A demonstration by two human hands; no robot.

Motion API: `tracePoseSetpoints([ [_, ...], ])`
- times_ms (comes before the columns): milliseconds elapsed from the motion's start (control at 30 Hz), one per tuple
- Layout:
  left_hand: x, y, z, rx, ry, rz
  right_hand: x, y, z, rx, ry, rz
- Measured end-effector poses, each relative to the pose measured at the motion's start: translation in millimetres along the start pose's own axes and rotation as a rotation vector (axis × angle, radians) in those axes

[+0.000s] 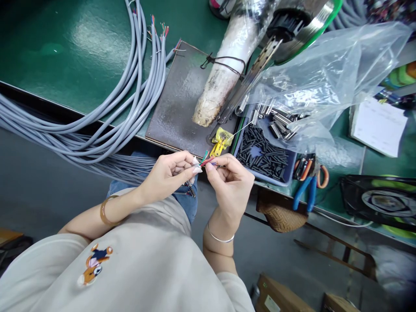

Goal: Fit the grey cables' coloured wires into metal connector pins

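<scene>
My left hand [170, 173] and my right hand [231, 182] meet just in front of the bench edge. Both pinch a small fan of thin coloured wires [206, 159], red, green and others, that sticks up between the fingertips. The left hand's fingers are curled around the cable end below the wires. The right hand's thumb and forefinger are pressed together on the wire tips. A bangle sits on each wrist. A yellow clamp fixture [221, 141] stands right behind the wires on the dark metal plate [177, 104].
A thick bundle of grey cables [107, 125] loops over the green bench [65, 47] at left. A blue tray [292, 171] of small black parts, a clear plastic bag [325, 73] of connectors and blue-handled cutters [308, 186] lie at right. Cardboard boxes sit on the floor.
</scene>
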State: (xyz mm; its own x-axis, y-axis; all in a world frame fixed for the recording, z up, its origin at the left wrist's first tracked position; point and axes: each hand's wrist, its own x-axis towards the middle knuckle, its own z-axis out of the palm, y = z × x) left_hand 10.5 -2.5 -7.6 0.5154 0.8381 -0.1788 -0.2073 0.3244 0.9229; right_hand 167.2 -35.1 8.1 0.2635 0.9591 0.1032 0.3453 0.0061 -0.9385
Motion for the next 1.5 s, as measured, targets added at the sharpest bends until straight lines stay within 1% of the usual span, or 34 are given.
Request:
tracePoseSetpoints([
  [133,-1,0,1.4,0.039,0.047,-0.014,0,1,0,0.044,-0.041,0.051],
  [233,-2,-1,2.8,0.106,0.097,0.057,-2,3,2,0.116,-0.075,0.086],
  [300,-4,-3,4.8,0.171,0.135,0.117,-4,3,4,0.137,-0.058,0.081],
  [367,-5,-5,7.5,0.229,0.180,0.174,-5,2,7,0.127,-0.015,0.049],
  [433,-6,-6,10.0,0.265,0.220,0.231,-8,1,10,0.086,0.026,0.009],
  [500,-6,-5,11.3,0.273,0.250,0.257,-10,-1,12,0.027,0.054,-0.033],
  [600,-4,0,10.2,0.192,0.235,0.192,-13,-2,12,-0.086,0.087,-0.125],
  [667,-1,6,7.9,0.088,0.195,0.118,-14,-2,8,-0.145,0.157,-0.168],
  [733,2,10,4.9,-0.006,0.164,0.051,-14,-3,1,-0.157,0.261,-0.160],
  [767,3,12,3.4,-0.043,0.152,0.026,-14,-4,-2,-0.147,0.293,-0.142],
  [800,4,13,2.0,-0.073,0.139,0.007,-14,-4,-6,-0.136,0.292,-0.121],
  [833,4,14,0.8,-0.096,0.127,-0.003,-13,-5,-8,-0.129,0.246,-0.101],
  [933,4,13,-1.1,-0.111,0.082,-0.001,-12,-8,-10,-0.141,-0.023,-0.065],
  [967,4,12,-1.1,-0.104,0.070,0.007,-12,-8,-9,-0.153,-0.093,-0.071],
  [1000,3,12,-0.7,-0.093,0.062,0.015,-12,-8,-6,-0.167,-0.139,-0.091],
  [1067,2,11,1.0,-0.079,0.055,0.026,-14,-8,-1,-0.230,-0.149,-0.182],
  [1133,1,11,3.4,-0.091,0.047,0.032,-16,-6,3,-0.331,-0.105,-0.303],
  [1167,1,12,4.4,-0.099,0.047,0.034,-17,-6,3,-0.378,-0.059,-0.354],
  [1200,0,13,5.1,-0.108,0.055,0.036,-17,-5,3,-0.409,0.017,-0.386],
  [1267,-1,13,4.9,-0.128,0.089,0.037,-16,-5,-1,-0.395,0.250,-0.381],
  [1333,-1,12,2.7,-0.161,0.116,0.032,-11,-7,-8,-0.283,0.530,-0.355],
  [1367,-1,12,1.3,-0.183,0.117,0.025,-8,-9,-11,-0.210,0.628,-0.372],
  [1400,-1,11,-0.1,-0.207,0.111,0.010,-5,-10,-14,-0.140,0.683,-0.426],
  [1433,-1,10,-1.3,-0.233,0.101,-0.012,-3,-12,-16,-0.082,0.695,-0.486],
  [1500,0,11,-3.3,-0.299,0.076,-0.069,-1,-14,-18,-0.015,0.650,-0.595],
])
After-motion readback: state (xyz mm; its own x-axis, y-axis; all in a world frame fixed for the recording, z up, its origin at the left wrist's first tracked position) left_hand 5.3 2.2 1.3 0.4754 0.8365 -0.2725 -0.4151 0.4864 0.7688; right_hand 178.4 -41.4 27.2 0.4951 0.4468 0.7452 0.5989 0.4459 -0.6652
